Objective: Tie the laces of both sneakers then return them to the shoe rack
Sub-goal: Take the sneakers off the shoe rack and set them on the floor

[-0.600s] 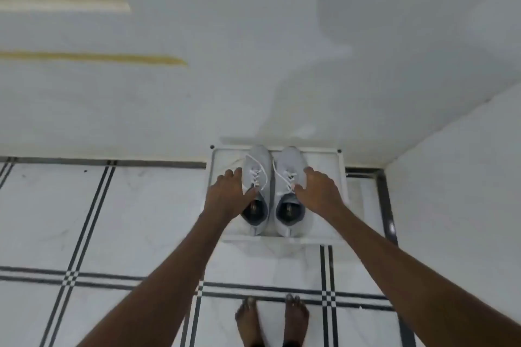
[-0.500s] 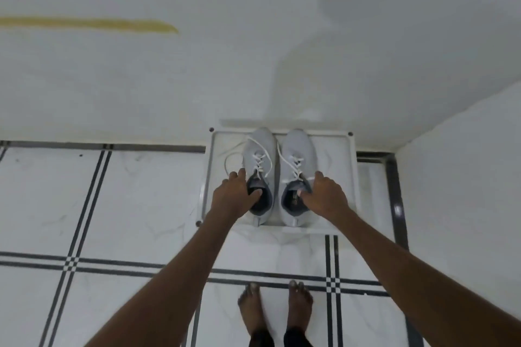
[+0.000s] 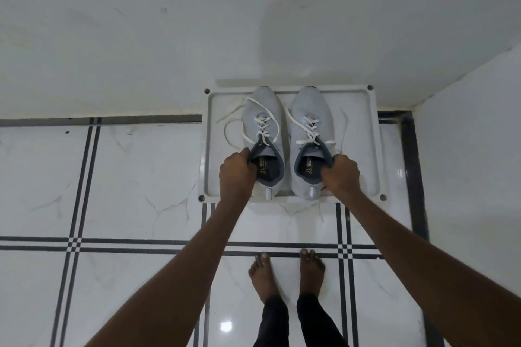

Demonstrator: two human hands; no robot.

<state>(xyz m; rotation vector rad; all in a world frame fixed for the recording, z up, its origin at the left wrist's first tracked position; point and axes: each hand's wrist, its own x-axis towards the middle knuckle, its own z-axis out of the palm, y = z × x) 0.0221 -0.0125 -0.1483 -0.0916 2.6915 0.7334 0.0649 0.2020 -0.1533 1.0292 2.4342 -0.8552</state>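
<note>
A: Sneakers first. How many, and where?

B: Two pale grey knit sneakers with white laces. From my feed, the left sneaker (image 3: 260, 132) and the right sneaker (image 3: 310, 132) stand side by side, toes toward twelve o'clock, on the white rimmed plastic shoe rack top (image 3: 363, 149), which stands against the wall.

A: And the hands?

B: Two as well. My left hand (image 3: 236, 170) has its fingers curled shut over the dark collar of the left sneaker at its nine o'clock edge; my right hand (image 3: 339, 172) is clamped on the right sneaker's collar at three o'clock. I judge the collar is chosen because it gives a firm hold for lifting both at once.

A: Laces?

B: One white lace (image 3: 235, 127) on each sneaker, both loose, their ends trailing over the rack. Nothing is tied yet, so I reckon the pair is coming off the rack for tying.
</note>
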